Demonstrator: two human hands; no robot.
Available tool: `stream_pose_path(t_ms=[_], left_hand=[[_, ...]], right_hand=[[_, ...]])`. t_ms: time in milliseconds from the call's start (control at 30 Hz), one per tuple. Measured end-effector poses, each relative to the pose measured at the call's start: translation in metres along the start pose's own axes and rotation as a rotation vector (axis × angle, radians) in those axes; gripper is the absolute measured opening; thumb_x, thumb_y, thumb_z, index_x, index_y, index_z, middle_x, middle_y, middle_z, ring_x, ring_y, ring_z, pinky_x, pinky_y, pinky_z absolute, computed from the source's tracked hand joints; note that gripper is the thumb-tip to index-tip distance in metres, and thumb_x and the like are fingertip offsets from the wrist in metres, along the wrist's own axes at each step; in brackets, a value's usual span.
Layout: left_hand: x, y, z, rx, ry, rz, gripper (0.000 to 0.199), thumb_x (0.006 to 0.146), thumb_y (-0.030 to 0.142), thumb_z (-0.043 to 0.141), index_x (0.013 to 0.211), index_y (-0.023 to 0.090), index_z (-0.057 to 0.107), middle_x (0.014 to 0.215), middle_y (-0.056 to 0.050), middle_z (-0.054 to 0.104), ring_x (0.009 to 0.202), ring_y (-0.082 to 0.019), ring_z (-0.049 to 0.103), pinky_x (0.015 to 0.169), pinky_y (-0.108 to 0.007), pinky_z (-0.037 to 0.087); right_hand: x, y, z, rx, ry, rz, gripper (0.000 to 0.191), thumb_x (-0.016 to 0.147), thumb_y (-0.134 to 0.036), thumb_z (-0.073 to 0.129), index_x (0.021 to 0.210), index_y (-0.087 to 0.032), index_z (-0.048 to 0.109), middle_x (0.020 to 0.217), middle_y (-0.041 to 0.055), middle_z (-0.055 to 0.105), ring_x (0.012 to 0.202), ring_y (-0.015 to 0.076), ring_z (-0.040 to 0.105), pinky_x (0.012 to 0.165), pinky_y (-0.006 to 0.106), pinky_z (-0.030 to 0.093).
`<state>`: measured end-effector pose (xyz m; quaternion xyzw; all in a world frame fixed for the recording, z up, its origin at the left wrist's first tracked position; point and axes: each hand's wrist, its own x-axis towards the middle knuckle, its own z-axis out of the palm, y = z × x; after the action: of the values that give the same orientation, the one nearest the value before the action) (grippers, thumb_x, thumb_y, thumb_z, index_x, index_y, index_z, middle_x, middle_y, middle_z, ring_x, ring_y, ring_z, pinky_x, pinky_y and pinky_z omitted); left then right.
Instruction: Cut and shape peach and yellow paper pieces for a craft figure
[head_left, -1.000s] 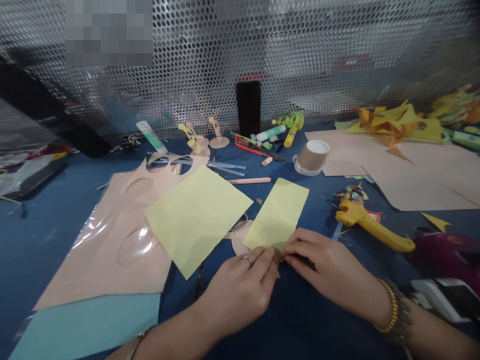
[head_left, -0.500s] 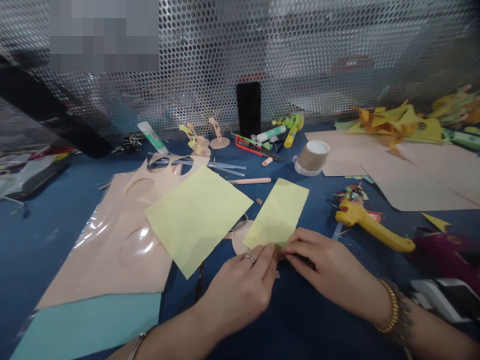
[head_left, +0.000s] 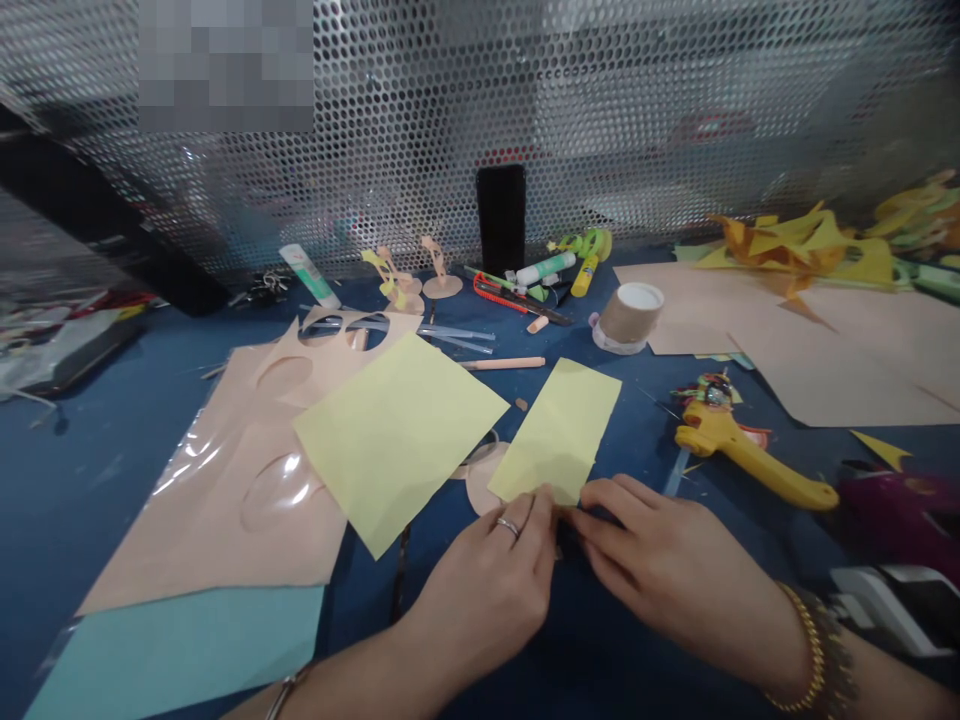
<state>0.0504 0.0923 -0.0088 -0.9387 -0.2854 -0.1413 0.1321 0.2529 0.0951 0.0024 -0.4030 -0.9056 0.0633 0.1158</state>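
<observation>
My left hand (head_left: 495, 570), with a ring on one finger, is closed at the near edge of a small yellow paper rectangle (head_left: 559, 430). From the other side my right hand (head_left: 675, 570) brings its fingertips together almost against the left ones. Whatever is pinched there is tiny and mostly covered by the fingers. A larger yellow paper sheet (head_left: 397, 440) lies to the left, partly over peach paper. Between the two yellow papers, a peach paper disc (head_left: 480, 488) shows, partly covered.
On the left, peach paper with round cutouts (head_left: 202, 510) overlies teal paper (head_left: 180, 650). A yellow-handled tool (head_left: 757, 465) lies right, below a cardboard roll (head_left: 631, 315). A phone (head_left: 501, 215) leans on the perforated metal panel (head_left: 420, 120), near glue sticks (head_left: 545, 268). Peach sheets (head_left: 847, 370) lie right.
My right hand has moved slightly right and downward, its fingers bunching closer together. My left hand stays nearly where it was. The whole view has shifted a little.
</observation>
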Motion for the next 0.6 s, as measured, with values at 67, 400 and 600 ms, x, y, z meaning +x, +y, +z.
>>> stream_pose_path(t_ms=[67, 400, 600], left_hand=[[0.001, -0.001, -0.003, 0.007, 0.003, -0.008, 0.038, 0.09, 0.004, 0.035, 0.111, 0.001, 0.066, 0.119, -0.018, 0.068, 0.101, -0.026, 0.068, 0.076, -0.031, 0.057], [-0.002, 0.008, -0.014, -0.071, 0.109, 0.022, 0.028, 0.086, 0.009, 0.042, 0.091, 0.009, 0.069, 0.107, -0.015, 0.073, 0.102, -0.026, 0.067, 0.086, -0.033, 0.055], [-0.002, 0.011, -0.006, -0.053, 0.086, -0.021, 0.028, 0.089, 0.009, 0.041, 0.093, 0.009, 0.068, 0.105, -0.015, 0.074, 0.098, -0.025, 0.069, 0.077, -0.032, 0.057]], right_hand=[[0.0, -0.001, 0.001, -0.076, 0.01, -0.032, 0.016, 0.087, -0.013, 0.05, 0.091, -0.016, 0.065, 0.086, 0.0065, 0.061, 0.072, 0.0214, 0.059, 0.053, 0.033, 0.049], [0.004, -0.002, -0.002, -0.066, -0.009, -0.025, 0.014, 0.085, -0.013, 0.056, 0.095, -0.019, 0.065, 0.083, 0.0032, 0.061, 0.072, 0.0202, 0.059, 0.051, 0.032, 0.044], [0.002, 0.0, -0.001, -0.012, -0.002, 0.011, 0.014, 0.088, -0.016, 0.053, 0.093, -0.02, 0.065, 0.082, 0.0034, 0.06, 0.073, 0.0194, 0.059, 0.054, 0.03, 0.044]])
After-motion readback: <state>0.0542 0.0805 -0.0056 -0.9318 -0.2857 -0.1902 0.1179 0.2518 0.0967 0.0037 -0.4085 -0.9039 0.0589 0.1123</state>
